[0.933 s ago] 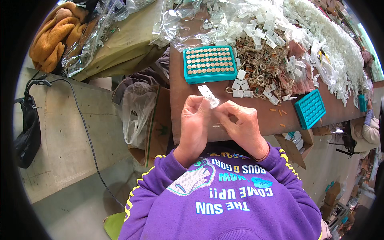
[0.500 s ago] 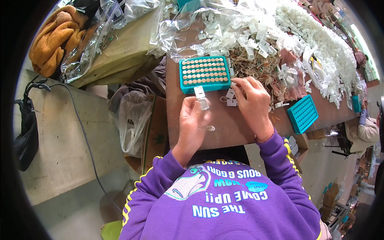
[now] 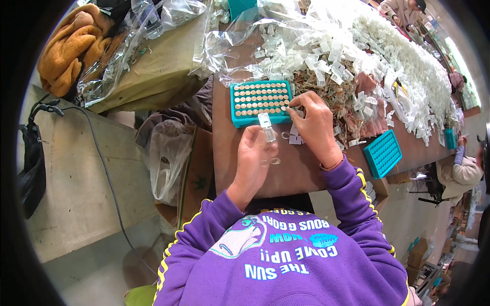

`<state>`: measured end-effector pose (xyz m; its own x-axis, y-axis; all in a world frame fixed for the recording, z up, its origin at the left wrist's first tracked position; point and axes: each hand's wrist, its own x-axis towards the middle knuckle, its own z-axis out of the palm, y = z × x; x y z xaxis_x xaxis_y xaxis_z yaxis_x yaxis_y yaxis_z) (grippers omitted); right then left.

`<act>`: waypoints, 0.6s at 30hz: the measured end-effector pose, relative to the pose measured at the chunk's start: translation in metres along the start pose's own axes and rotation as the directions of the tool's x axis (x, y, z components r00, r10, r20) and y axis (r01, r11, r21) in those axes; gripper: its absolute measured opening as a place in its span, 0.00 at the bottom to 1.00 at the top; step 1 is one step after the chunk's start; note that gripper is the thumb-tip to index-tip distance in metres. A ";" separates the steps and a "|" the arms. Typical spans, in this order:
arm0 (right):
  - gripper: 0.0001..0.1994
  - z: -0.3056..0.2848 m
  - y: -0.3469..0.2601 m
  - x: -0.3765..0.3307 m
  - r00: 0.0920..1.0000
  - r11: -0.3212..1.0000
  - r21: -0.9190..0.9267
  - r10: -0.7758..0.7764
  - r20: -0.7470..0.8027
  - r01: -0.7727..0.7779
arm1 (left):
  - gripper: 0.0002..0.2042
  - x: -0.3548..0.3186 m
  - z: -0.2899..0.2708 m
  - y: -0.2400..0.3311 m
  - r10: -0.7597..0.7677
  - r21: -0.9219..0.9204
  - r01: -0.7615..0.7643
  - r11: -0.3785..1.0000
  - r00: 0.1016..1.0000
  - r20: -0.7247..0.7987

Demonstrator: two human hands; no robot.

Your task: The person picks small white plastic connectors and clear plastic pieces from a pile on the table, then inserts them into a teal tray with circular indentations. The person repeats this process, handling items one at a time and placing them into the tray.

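Observation:
My left hand [image 3: 254,153] pinches a small clear plastic case [image 3: 268,131], its lid hinged open and pointing away from me. Just under those fingers shows a small clear loop [image 3: 275,161], too blurred to name. At the near right corner of a teal tray [image 3: 245,122], my right hand [image 3: 315,120] has thumb and forefinger closed on a small round metallic disc [image 3: 284,108]. Rows of similar discs [image 3: 260,98] fill the tray. Beside my right hand, partly hidden by it, lie a few clear and white plastic pieces [image 3: 294,136].
A heap of clear plastic cases [image 3: 377,56] covers the table's far right, with a tangle of brown strands [image 3: 334,92] before it. A second teal tray [image 3: 383,154] lies right. Left are a plastic bag [image 3: 171,173] and a cable [image 3: 102,158]. Other people sit far right.
My right hand has moved from beside the tray onto its near right corner. My left hand, with the case, has shifted slightly right. The tray sits a little nearer in the picture.

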<state>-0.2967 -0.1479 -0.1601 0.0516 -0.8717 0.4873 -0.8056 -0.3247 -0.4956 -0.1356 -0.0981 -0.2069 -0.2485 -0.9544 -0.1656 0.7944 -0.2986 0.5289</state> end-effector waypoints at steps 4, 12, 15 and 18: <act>0.04 0.000 0.005 0.023 0.998 0.995 0.079 -0.052 -0.027 0.054 | 0.07 0.002 -0.002 -0.001 0.018 -0.032 -0.016 0.999 0.998 0.062; 0.06 0.019 0.013 0.055 0.962 0.916 -0.320 -0.184 0.203 0.242 | 0.06 0.002 -0.004 0.000 0.031 -0.027 -0.029 0.999 0.996 0.080; 0.05 0.022 0.017 0.054 0.965 0.918 -0.328 -0.160 0.206 0.222 | 0.06 0.002 -0.005 0.000 0.015 -0.034 -0.012 0.999 0.997 0.080; 0.03 0.021 0.017 0.055 0.968 0.929 -0.298 -0.167 0.185 0.218 | 0.06 0.003 -0.006 0.000 0.019 -0.037 -0.016 0.999 0.996 0.084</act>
<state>-0.2952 -0.2094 -0.1568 0.2939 -0.8576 0.4222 -0.9134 -0.3821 -0.1405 -0.1334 -0.1007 -0.2124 -0.2790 -0.9566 -0.0845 0.8184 -0.2829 0.5002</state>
